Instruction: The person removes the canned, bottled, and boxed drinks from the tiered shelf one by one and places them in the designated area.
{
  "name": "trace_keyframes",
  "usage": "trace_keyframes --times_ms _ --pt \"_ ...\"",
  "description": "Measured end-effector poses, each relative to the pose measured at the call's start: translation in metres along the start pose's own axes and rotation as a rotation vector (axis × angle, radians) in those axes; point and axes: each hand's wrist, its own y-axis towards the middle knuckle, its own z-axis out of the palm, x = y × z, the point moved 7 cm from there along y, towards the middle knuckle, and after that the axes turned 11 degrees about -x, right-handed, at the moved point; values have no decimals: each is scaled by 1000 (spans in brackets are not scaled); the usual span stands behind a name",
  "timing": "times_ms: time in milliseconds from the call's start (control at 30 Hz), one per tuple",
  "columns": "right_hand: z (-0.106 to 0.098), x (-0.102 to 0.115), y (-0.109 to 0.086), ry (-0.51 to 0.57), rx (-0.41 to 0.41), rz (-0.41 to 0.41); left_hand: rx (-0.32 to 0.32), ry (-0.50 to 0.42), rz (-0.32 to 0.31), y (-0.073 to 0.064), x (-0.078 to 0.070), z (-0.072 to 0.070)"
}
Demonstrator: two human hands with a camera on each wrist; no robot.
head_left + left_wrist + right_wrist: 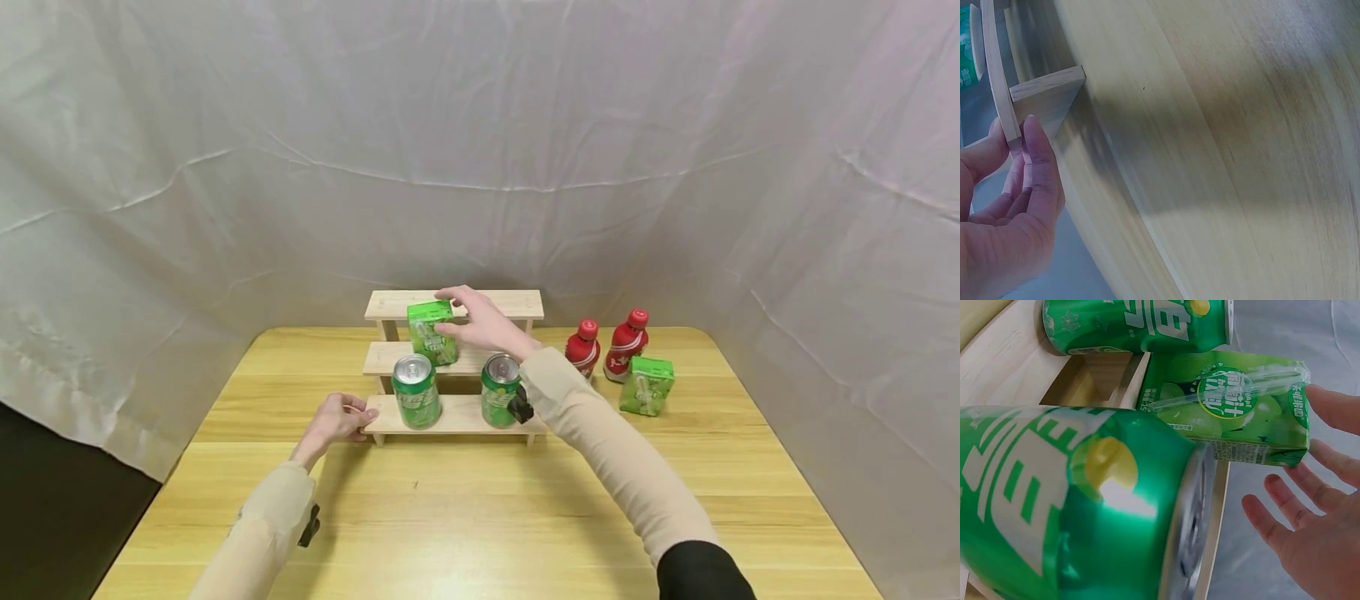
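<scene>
Two cans [417, 396] [498, 398], two cartons [432, 337] [647, 387], two bottles [582, 350] [627, 345], one shelf [459, 414].

The stand [471, 362] sat at the far middle of the table [465, 517], the curtain [480, 167] beyond it. Its near step [460, 417] bore the left can [416, 393] and, well apart to the right, the right can [498, 395]. On the middle step [386, 358], just behind the left can, was the first carton [432, 336], with the far step [517, 305] behind it. The left hand [335, 418] was on the near step's left end, the right hand [482, 323] at the first carton's upper right. Right of the stand stood the left bottle [582, 349] and the right bottle [627, 345], the second carton [647, 388] before the latter.
</scene>
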Motion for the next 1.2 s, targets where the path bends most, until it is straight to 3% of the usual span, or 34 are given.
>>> trace_keyframes --times_ms 300,667,933,1200 --pt "8 -3 7 -33 20 30 -18 30 -12 -2 -2 1" --pt "0 -1 -1 -12 -100 -11 -26 36 -14 -1 1 2" --pt "-38 -5 -23 94 -238 -24 -23 18 -21 -4 0 1" --pt "-95 -23 -62 19 -326 -74 -19 17 -23 -3 1 3"
